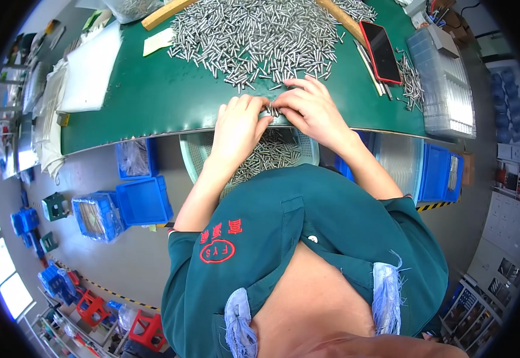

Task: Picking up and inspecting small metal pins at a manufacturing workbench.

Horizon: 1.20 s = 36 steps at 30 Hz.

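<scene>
At the near edge of the green table, my left hand (239, 121) and my right hand (312, 110) meet with bent fingers. A few small metal pins (272, 111) show between the fingertips of both hands, at the table's edge. How many pins each hand grips is partly hidden by the fingers. Just beyond the hands spreads a large heap of the same silvery pins (260, 39). Below the table edge, under my wrists, a pale green plastic basket (189, 156) contains many more pins (275, 154).
Two wooden bars (165, 13) flank the heap. On the right lie a red-cased phone (380, 52), a smaller pin pile (411, 83) and stacked clear plastic trays (442, 83). White sheets (94, 68) rest at left. Blue bins (143, 200) stand on the floor.
</scene>
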Tool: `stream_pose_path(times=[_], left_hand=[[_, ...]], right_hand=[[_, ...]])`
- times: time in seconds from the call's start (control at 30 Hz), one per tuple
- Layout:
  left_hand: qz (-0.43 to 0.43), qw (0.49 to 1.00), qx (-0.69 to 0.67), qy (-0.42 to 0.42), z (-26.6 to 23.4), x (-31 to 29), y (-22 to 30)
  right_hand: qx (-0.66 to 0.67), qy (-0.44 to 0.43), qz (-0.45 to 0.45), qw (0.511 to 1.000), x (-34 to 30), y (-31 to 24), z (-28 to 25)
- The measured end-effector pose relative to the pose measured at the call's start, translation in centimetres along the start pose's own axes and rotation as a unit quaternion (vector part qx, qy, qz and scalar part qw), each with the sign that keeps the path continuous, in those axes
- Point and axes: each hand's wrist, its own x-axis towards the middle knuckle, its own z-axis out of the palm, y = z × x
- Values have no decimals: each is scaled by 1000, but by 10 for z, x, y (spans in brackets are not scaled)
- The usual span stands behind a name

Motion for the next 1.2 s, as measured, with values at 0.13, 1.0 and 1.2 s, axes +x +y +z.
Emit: stream_pose_path(times=[0.13, 1.0, 1.2], left_hand=[[-24, 999, 31, -5, -2, -5, -4], [-275, 764, -549, -198, -1, -42, -6], [-365, 469, -779, -199, 24, -38, -10]], right_hand=[[-3, 2, 16, 1000, -1, -4, -2], [-65, -6, 16, 998, 3, -9, 8], [-38, -54, -8, 998, -8, -15, -3]])
